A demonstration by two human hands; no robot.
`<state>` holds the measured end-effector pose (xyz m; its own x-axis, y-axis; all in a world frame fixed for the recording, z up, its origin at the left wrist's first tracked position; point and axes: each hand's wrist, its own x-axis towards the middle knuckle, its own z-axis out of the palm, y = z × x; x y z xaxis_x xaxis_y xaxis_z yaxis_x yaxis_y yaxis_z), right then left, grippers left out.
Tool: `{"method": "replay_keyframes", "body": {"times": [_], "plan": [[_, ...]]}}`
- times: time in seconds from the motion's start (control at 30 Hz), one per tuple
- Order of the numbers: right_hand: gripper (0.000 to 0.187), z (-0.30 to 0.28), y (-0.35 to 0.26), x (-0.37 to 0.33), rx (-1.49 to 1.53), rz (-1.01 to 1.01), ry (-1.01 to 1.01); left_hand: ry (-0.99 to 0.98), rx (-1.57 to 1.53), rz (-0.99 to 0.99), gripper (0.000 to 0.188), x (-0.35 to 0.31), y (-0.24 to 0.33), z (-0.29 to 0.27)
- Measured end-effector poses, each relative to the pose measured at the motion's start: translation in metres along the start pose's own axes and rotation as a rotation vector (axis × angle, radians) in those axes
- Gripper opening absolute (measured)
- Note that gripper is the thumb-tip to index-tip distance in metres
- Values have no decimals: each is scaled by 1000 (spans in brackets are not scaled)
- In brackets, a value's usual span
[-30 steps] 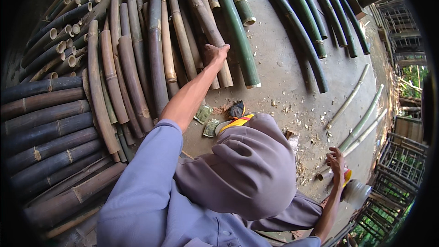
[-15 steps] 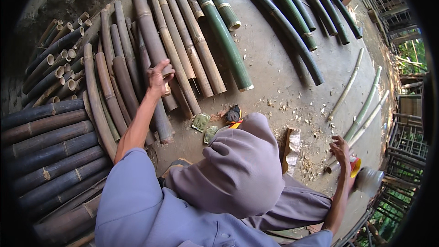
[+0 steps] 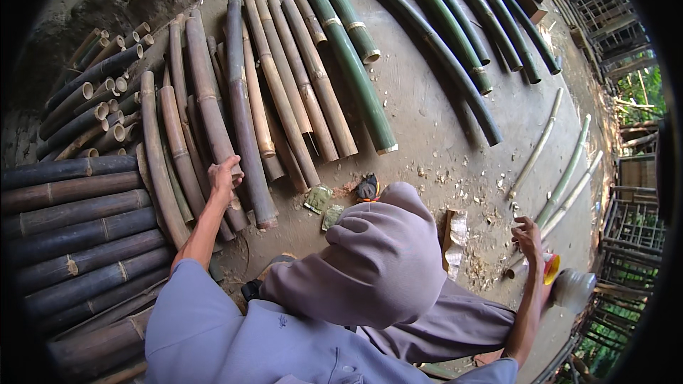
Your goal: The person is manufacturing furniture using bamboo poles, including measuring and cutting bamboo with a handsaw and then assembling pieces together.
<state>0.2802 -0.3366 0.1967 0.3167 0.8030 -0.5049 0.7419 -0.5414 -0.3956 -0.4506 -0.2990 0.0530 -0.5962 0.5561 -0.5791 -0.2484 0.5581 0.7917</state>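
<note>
My left hand (image 3: 225,176) is closed round the near end of a long brown bamboo pole (image 3: 206,103). This pole lies lengthwise among other brown poles on the left. Just to its right rests a darker grey-brown bamboo pole (image 3: 244,107). My right hand (image 3: 527,237) is raised at the right above my bent leg, its fingers curled together. Something small and pale shows at those fingertips, too small to name. Close to that hand are thin pale bamboo poles (image 3: 573,195), a red and yellow container (image 3: 551,269) and a clear plastic jar (image 3: 573,289).
Dark bamboo poles (image 3: 85,224) are stacked crosswise at the left, with a heap of short bamboo pieces (image 3: 99,110) behind. Green poles (image 3: 356,85) lie farther off. Wood shavings (image 3: 491,242) litter the floor beside a wooden block (image 3: 453,242). Small green packets (image 3: 318,199) lie before my knee.
My left hand has moved left and nearer to me with the brown bamboo pole, swinging it from over the other poles to their left side. My right hand has barely shifted.
</note>
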Motion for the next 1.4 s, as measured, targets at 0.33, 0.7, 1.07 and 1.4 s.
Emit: {"method": "replay_keyframes", "body": {"times": [0.33,0.7,1.07,1.4], "plan": [[35,0,4,0,24,-21,30,277,770,511,70,-12,-23,4],[38,-2,31,-3,64,6,12,-160,715,1034,47,-79,8,99],[37,-4,35,-7,77,40,40,-548,794,1044,36,-107,-43,123],[35,0,53,-8,129,40,35,-886,808,967,28,-130,-72,137]]}}
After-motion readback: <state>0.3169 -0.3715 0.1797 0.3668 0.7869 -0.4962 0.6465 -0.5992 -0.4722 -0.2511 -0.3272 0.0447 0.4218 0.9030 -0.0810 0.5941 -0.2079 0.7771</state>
